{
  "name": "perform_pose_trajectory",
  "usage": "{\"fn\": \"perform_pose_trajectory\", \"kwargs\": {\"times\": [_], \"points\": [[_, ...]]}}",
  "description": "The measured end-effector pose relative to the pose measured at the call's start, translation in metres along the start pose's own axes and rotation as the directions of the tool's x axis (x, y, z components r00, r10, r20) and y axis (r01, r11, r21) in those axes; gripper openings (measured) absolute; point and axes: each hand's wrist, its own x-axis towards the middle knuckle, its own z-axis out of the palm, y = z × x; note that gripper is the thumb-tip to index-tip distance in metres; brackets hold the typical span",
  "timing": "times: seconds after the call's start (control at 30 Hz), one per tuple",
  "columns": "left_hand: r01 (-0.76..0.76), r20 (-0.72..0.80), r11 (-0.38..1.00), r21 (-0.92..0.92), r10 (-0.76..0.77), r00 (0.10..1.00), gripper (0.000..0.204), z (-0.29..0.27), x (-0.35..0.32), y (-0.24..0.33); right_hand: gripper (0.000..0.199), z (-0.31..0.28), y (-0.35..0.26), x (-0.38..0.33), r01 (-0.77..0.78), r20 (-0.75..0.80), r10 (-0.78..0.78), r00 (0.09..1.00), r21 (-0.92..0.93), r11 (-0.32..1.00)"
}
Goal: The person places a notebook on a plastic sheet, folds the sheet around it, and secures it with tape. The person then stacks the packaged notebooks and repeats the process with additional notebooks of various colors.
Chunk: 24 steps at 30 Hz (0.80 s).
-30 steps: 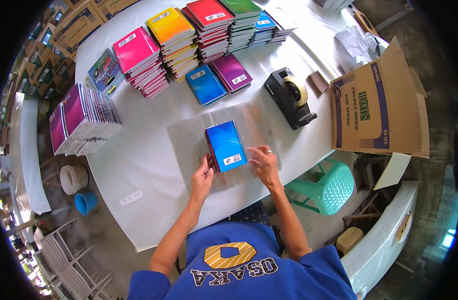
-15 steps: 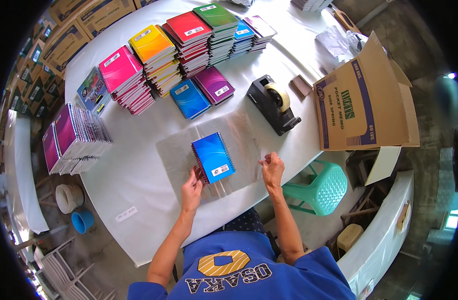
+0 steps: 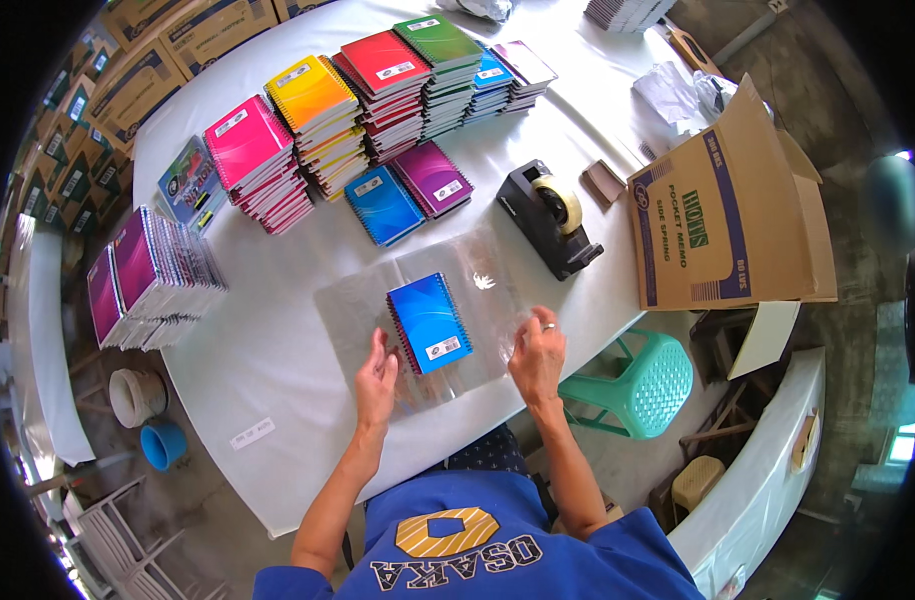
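I saw the right hand (image 3: 539,357) pinching clear plastic film (image 3: 448,256), the left hand (image 3: 376,384) spread beside the blue spiral notebook (image 3: 428,318).

I had room to sweep the left hand (image 3: 376,382) across the near left of the white table (image 3: 263,345), with only a flat white strip (image 3: 253,433) there. Farther up that side, the purple stack (image 3: 163,270) stood in my way. Straight ahead, past the blue notebook (image 3: 430,322) on the clear plastic sheet (image 3: 373,287), I faced a low notebook pair (image 3: 385,205), then a wall of taller stacks (image 3: 383,70). For the right hand (image 3: 538,352), I had a passage between notebook and tape dispenser (image 3: 548,220); a carton (image 3: 728,210) blocked the right edge.
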Motion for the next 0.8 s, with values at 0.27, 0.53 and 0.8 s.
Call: {"fn": "perform_pose_trajectory", "kwargs": {"times": [0.27,0.53,0.8], "points": [[-0.155,-0.056,0.966,-0.207,0.147,0.988,0.085,0.045,0.024,0.026,0.015,0.014,-0.085,-0.037,0.207,0.146,-0.23,0.962,0.158,0.966],[-0.216,-0.164,0.913,0.347,0.286,0.944,0.1,0.051,0.034,0.001,0.015,-0.007,-0.069,-0.03,0.514,0.39,-0.538,0.748,0.173,0.84],[-0.293,-0.17,0.885,0.362,0.372,0.913,0.099,0.05,0.037,-0.014,0.049,0.04,-0.033,0.157,0.296,0.269,-0.637,0.723,0.712,0.637]]}}
